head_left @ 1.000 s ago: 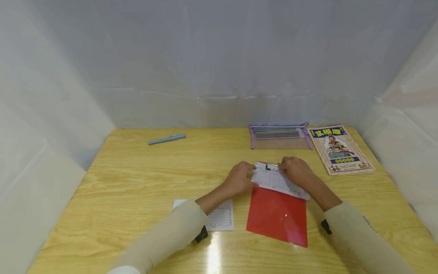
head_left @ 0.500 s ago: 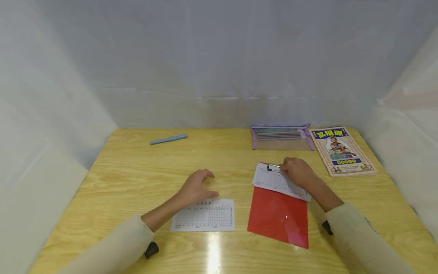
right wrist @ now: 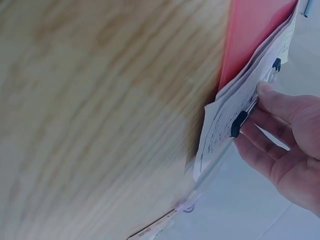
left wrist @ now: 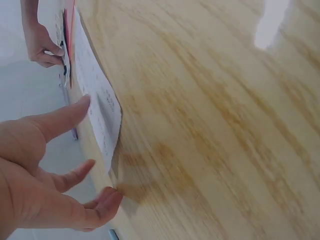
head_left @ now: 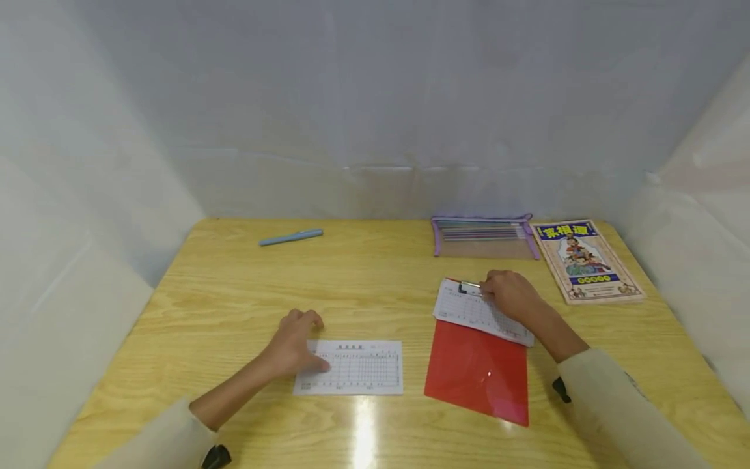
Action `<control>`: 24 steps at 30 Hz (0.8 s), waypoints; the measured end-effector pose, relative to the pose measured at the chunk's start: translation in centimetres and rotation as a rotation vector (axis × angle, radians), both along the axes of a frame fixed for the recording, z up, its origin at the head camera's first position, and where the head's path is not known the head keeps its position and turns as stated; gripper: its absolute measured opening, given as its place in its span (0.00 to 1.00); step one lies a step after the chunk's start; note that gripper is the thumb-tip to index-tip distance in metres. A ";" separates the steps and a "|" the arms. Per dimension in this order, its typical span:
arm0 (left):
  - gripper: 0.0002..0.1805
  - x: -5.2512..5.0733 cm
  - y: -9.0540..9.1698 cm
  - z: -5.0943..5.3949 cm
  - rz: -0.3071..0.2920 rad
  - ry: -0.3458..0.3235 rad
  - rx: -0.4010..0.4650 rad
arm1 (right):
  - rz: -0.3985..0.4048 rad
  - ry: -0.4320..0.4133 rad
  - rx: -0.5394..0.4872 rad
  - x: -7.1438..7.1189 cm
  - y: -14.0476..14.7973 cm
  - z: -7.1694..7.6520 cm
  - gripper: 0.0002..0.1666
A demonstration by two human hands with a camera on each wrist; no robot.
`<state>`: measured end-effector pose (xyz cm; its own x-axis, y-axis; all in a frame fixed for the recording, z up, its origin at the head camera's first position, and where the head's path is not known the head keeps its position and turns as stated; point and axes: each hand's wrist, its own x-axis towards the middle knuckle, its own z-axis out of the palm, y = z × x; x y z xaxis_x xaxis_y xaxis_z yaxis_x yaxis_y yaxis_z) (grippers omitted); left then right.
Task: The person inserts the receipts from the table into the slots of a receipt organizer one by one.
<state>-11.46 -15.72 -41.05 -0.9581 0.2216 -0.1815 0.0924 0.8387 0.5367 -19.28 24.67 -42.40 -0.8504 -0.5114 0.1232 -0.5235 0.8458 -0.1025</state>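
Note:
A loose printed form (head_left: 366, 368) lies on the table in the head view. Over its left end is my left hand (head_left: 293, 345), thumb above the paper and fingers spread apart from the thumb. The left wrist view shows the fingertips (left wrist: 107, 200) beside the form's edge, not pinching it. Further right lies a red clipboard (head_left: 477, 374) with several printed forms (head_left: 459, 307) across its upper half. My right hand (head_left: 511, 296) pinches the metal clip (head_left: 471, 286) at its top; the right wrist view shows the thumb on the clip, the fingers behind it.
At the back left lies a blue pen (head_left: 291, 237). A clear pencil pouch with purple edging (head_left: 486, 247) lies behind the clipboard, with a comic-style booklet (head_left: 588, 260) to its right. White sheeting (head_left: 375, 117) encloses the wooden table (head_left: 222, 286) at the back and sides.
My left hand has left the clipboard's forms and moved left and toward me, to the loose form's left end, uncovering most of it. The right hand stays at the clip.

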 end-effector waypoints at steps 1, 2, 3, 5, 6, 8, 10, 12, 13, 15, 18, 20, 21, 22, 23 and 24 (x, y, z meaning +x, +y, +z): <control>0.37 0.2 -0.1 0.1 0.004 -0.007 -0.012 | -0.004 -0.006 0.003 0.0 0.0 0.0 0.04; 0.37 0.4 -0.2 0.2 0.008 -0.013 -0.021 | -0.006 -0.010 0.003 0.0 0.0 0.0 0.03; 0.38 0.5 -0.2 0.2 0.009 -0.015 -0.027 | -0.008 -0.011 0.002 -0.1 -0.1 0.0 0.03; 0.38 0.7 -0.2 0.2 0.017 -0.023 -0.029 | -0.017 -0.016 0.005 -0.1 -0.1 -0.1 0.02; 0.38 0.8 -0.2 0.2 0.020 -0.027 -0.026 | -0.018 -0.017 0.010 -0.2 -0.1 -0.1 0.02; 0.37 1.0 -0.2 0.1 0.031 -0.035 -0.004 | -0.021 -0.019 0.016 -0.2 -0.1 -0.2 0.00; 0.36 1.1 -0.2 0.0 0.044 -0.052 0.019 | -0.026 -0.027 0.025 -0.2 -0.1 -0.2 0.01; 0.34 1.1 -0.2 -0.1 0.056 -0.067 0.037 | -0.029 -0.036 0.028 -0.2 -0.2 -0.1 0.02; 0.34 1.0 -0.1 -0.1 0.061 -0.070 0.046 | -0.032 -0.041 0.029 -0.1 -0.2 -0.1 0.03; 0.34 0.9 0.0 -0.2 0.077 -0.057 0.069 | -0.037 -0.048 0.028 -0.1 -0.2 0.0 0.03; 0.35 0.7 0.1 -0.3 0.096 -0.003 0.082 | -0.042 -0.051 0.032 0.0 -0.2 0.1 0.04; 0.34 0.5 0.3 -0.4 0.103 0.039 0.085 | -0.043 -0.049 0.035 0.0 -0.2 0.1 0.03; 0.33 0.4 0.3 -0.4 0.104 0.058 0.079 | -0.044 -0.047 0.038 0.0 -0.2 0.1 0.03; 0.30 0.4 0.3 -0.5 0.101 0.069 0.079 | -0.045 -0.047 0.038 0.0 -0.2 0.1 0.03; 0.27 0.3 0.3 -0.5 0.099 0.074 0.082 | -0.046 -0.046 0.038 0.0 -0.2 0.1 0.02; 0.24 0.3 0.3 -0.6 0.096 0.080 0.088 | -0.047 -0.046 0.038 0.0 -0.2 0.1 0.02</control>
